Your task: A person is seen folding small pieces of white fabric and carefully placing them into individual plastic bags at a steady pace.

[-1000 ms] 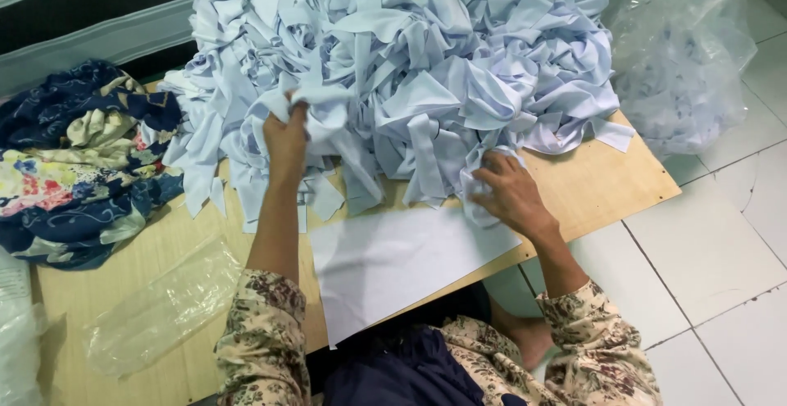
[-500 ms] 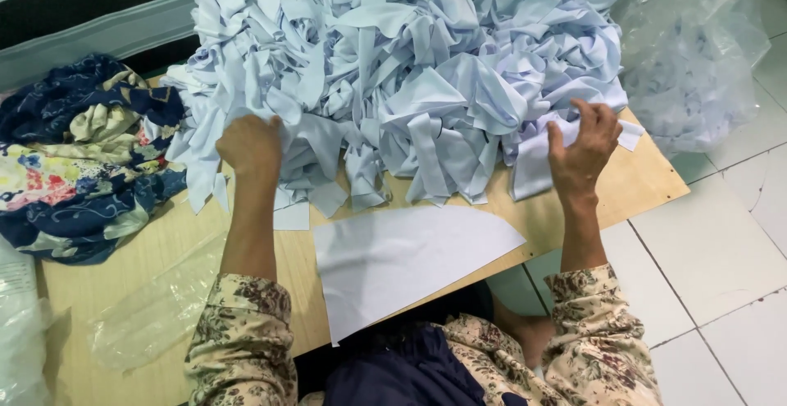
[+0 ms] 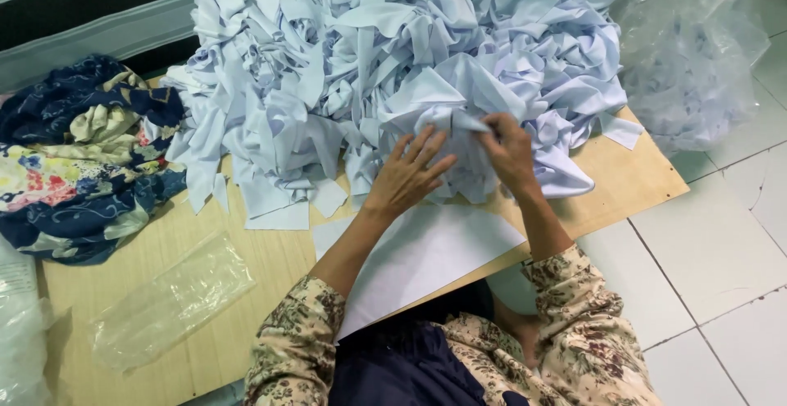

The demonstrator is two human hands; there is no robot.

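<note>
At your far left a bundle of dark blue flowered cloth point(image 3: 78, 160) lies bunched on the wooden board point(image 3: 631, 181). Near it, closer to you, an empty clear plastic bag point(image 3: 168, 299) lies flat on the board. Past these, a big heap of pale blue cloth pieces point(image 3: 393, 62) covers the far half of the board, with loose scraps trailing off its near edge. Your left hand point(image 3: 407, 175) rests on the front of that heap, fingers spread and laid flat against the cloth, gripping nothing. Below it a flat white sheet point(image 3: 422, 254) lies on the board and hangs over the near edge toward your lap. Just beside your left hand, your right hand point(image 3: 508, 150) pinches a folded pale blue piece point(image 3: 447, 119) at the heap's front, thumb and fingertips pressed together on its edge. At the far right a large clear sack point(image 3: 697, 62) stuffed with more scraps stands on the tiled floor point(image 3: 721, 250).
</note>
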